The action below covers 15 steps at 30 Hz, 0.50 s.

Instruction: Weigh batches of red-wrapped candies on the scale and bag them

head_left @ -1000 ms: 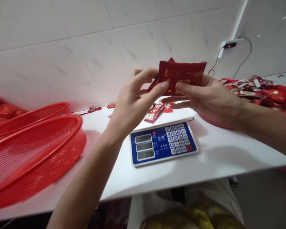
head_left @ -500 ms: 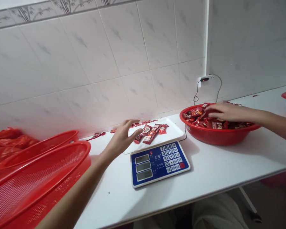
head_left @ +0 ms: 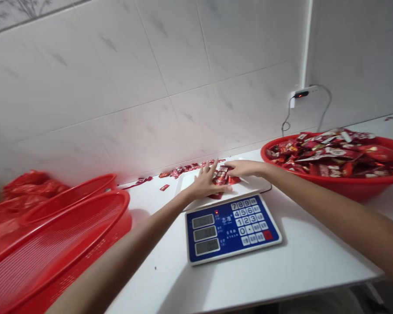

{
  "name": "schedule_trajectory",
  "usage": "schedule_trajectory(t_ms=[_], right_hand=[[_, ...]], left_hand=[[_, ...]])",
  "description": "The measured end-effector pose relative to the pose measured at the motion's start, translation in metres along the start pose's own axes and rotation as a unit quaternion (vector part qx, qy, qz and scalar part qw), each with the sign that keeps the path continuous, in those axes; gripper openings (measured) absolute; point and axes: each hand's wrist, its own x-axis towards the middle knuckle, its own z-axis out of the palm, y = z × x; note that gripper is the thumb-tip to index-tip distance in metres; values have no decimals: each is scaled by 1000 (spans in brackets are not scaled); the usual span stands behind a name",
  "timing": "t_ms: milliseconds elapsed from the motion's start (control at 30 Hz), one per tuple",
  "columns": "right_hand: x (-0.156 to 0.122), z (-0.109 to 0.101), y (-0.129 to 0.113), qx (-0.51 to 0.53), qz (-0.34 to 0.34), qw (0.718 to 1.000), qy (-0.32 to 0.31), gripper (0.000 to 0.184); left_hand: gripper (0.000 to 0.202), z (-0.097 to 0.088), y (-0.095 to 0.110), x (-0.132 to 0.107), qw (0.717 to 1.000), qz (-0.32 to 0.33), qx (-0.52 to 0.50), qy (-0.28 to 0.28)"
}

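Observation:
An electronic scale (head_left: 231, 226) with a blue keypad panel stands on the white counter. Small red sachets (head_left: 221, 177) lie on its white weighing pan (head_left: 249, 185). My left hand (head_left: 205, 183) rests on the pan with fingers spread, touching the sachets from the left. My right hand (head_left: 244, 168) reaches in from the right, its fingers curled over the same sachets. A big red bowl (head_left: 347, 185) heaped with red sachets (head_left: 330, 152) stands to the right of the scale.
Stacked red mesh baskets (head_left: 52, 235) sit at the left, with red bags (head_left: 22, 192) behind them. Loose red sachets (head_left: 183, 169) lie along the tiled wall. A wall socket with a cable (head_left: 299, 95) is at the back right.
My right hand has left the red bowl and come to the scale pan. My left hand has moved further onto the sachets there. The red packet held a second ago is out of both hands.

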Motion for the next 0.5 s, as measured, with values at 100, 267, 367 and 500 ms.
schedule_trajectory(t_ms=[100,267,367,500], right_hand=[[4,15,-4,99,18,995,9,57],[-7,24,-4,237,67,969,12,40],[-17,21,2,241,78,967,23,28],[-42,14,7,225,75,966,99,41]], left_hand=[[109,7,1,10,1000,25,-7,-1],[72,12,5,11,999,31,-4,31],[54,13,12,4,998,24,4,62],[24,13,22,-6,995,27,-2,94]])
